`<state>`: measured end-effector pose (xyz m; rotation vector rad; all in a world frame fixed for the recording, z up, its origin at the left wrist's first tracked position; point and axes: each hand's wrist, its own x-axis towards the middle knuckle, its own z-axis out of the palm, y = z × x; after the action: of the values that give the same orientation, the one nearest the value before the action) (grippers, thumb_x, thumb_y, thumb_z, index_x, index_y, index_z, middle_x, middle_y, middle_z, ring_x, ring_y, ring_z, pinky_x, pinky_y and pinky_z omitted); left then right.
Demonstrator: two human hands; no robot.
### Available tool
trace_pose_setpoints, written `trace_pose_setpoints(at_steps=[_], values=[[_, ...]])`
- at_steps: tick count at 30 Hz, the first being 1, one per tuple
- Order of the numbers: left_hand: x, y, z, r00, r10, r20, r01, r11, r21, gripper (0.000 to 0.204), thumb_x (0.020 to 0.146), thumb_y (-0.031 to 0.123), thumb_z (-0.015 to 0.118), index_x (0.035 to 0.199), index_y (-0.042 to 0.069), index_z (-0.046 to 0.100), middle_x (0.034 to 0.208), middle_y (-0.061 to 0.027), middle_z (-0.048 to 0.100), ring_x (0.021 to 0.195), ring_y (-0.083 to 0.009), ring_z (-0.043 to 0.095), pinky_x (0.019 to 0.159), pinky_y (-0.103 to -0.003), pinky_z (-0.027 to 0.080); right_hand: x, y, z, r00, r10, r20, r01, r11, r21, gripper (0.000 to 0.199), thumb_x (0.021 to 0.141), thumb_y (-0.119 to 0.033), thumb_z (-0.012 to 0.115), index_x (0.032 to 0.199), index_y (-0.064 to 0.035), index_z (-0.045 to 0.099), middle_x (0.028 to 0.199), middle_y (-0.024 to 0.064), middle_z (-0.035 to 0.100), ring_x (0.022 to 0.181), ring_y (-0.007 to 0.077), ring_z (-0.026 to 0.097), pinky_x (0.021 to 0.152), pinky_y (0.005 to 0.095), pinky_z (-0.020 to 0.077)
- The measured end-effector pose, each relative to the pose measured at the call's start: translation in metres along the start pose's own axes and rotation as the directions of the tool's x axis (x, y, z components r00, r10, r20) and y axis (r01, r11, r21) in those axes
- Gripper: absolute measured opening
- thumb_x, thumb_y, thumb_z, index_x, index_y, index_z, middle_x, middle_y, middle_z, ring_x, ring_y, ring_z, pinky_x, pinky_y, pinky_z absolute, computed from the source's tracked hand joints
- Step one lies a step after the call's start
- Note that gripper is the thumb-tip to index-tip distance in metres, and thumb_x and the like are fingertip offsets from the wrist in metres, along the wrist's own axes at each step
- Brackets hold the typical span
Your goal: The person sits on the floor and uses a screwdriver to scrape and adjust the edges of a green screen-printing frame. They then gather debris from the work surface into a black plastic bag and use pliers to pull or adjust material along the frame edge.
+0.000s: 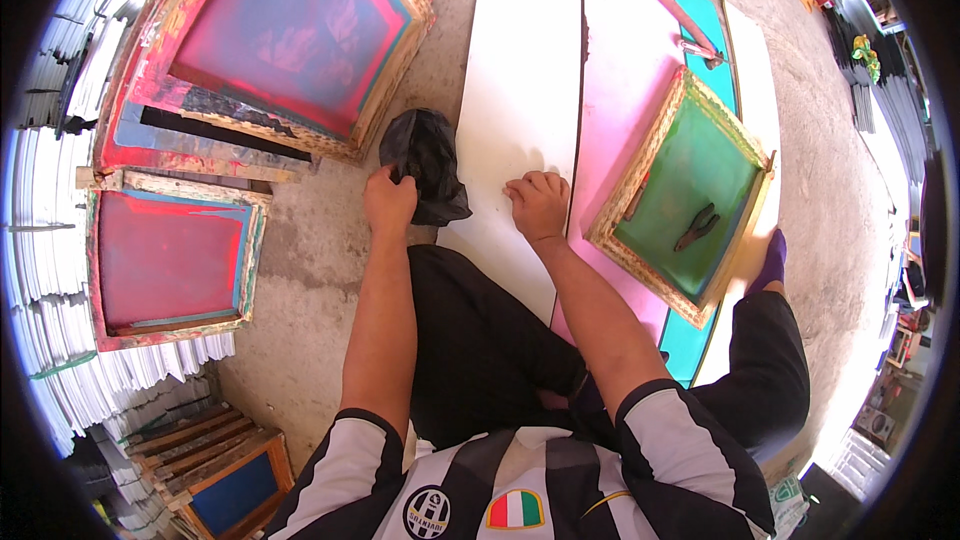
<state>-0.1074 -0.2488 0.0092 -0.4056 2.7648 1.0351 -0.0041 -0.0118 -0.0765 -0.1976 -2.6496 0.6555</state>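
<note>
My left hand [388, 202] grips a crumpled black plastic bag [425, 155] lying on the concrete floor beside a long white board [520, 60]. My right hand [540, 205] rests with curled fingers on the near part of that white board, close to its right edge, and holds nothing that I can see. I sit on the floor with my legs in black trousers folded under me.
A pink sheet [625, 70] lies right of the white board, bearing a wooden printing frame with green mesh [690, 195]. Two red-stained frames [290, 30] [170, 260] lie at left among stacked white sheets [50, 240]. More wooden frames [215, 460] stand at lower left.
</note>
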Motion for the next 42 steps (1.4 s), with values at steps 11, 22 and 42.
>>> trace_pose_setpoints(at_steps=[11,22,42], values=[[-0.006,0.007,-0.006,1.0,-0.004,-0.01,0.004,1.0,0.026,0.047,0.081,0.02,0.067,0.125,0.002,0.073,0.12,-0.024,0.073,0.114,-0.041,0.069,0.101,-0.046,0.053,0.017,-0.004,-0.002,0.967,-0.057,0.248,0.095,0.985,-0.145,0.015,0.089,-0.026,0.072,0.088,-0.0115,0.07,0.094,0.0062,0.066,0.102,0.0288,0.059,0.095,0.0463,0.0419],[-0.008,0.003,-0.004,0.999,0.018,-0.049,-0.02,0.999,-0.04,0.048,0.081,0.019,0.066,0.126,0.004,0.073,0.12,-0.023,0.073,0.114,-0.04,0.069,0.1,-0.046,0.053,0.076,-0.049,0.003,0.871,0.248,0.425,-0.381,0.886,0.264,0.022,0.092,-0.029,0.072,0.094,-0.0075,0.078,0.094,0.0165,0.075,0.098,0.0391,0.068,0.087,0.0508,0.0524],[0.0,-0.006,0.003,1.0,-0.021,0.016,0.022,0.997,-0.071,0.045,0.081,0.014,0.065,0.124,0.004,0.073,0.12,-0.0221,0.074,0.113,-0.0411,0.07,0.099,-0.047,0.054,0.024,-0.066,-0.007,1.0,0.024,-0.006,-0.023,0.989,0.147,0.028,0.087,-0.016,0.076,0.113,-0.0077,0.075,0.109,0.0095,0.071,0.104,0.0329,0.063,0.092,0.0465,0.0497]])
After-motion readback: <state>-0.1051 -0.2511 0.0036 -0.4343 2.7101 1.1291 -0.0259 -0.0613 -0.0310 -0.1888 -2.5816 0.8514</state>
